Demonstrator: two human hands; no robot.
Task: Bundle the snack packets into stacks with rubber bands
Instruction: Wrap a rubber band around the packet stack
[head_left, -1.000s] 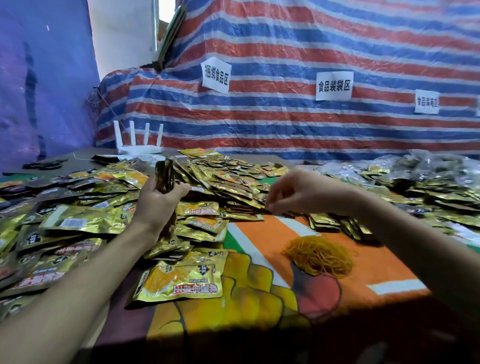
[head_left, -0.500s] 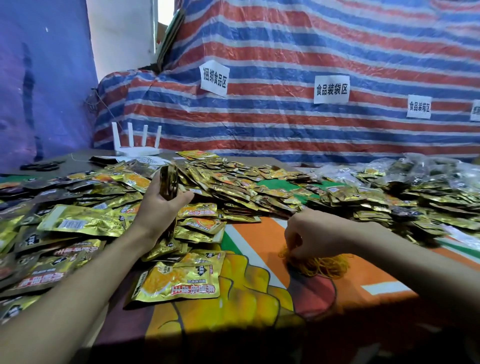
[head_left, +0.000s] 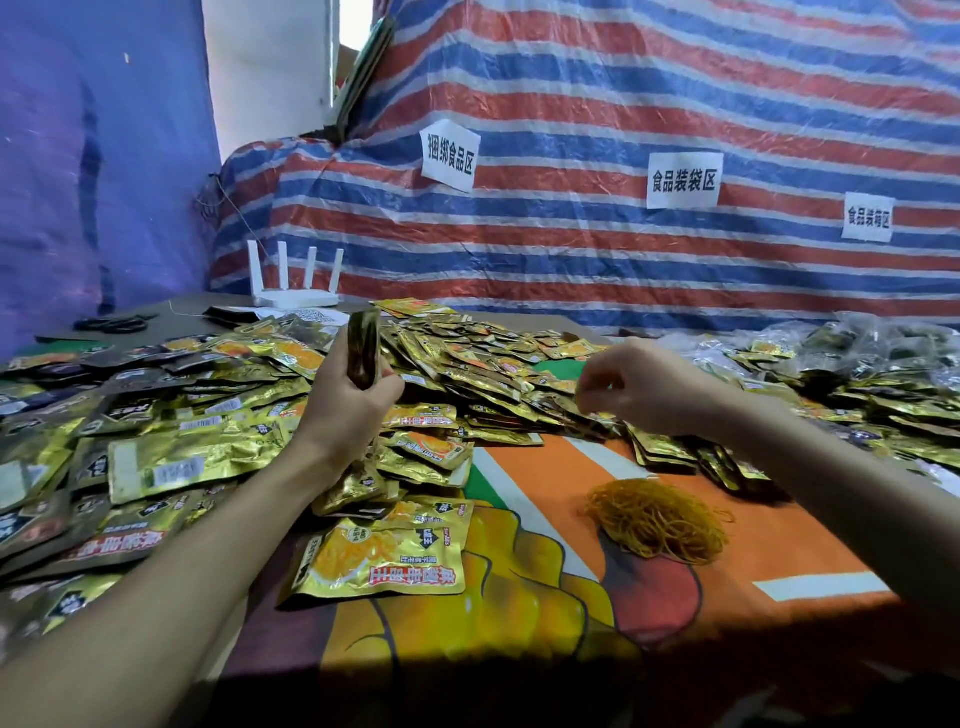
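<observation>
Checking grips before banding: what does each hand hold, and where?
The left hand grips an upright stack of packets by its lower part. The right hand is curled; whether it holds anything cannot be told.

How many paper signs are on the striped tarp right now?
3, all on the striped tarp: left sign, middle sign, right sign. Others may lie past the frame's right edge.

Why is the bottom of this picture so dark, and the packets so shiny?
All in the head view: shadow darkens the table at its near edge; the foil snack packets throw back glare; the wide lens bows the striped tarp.
</observation>
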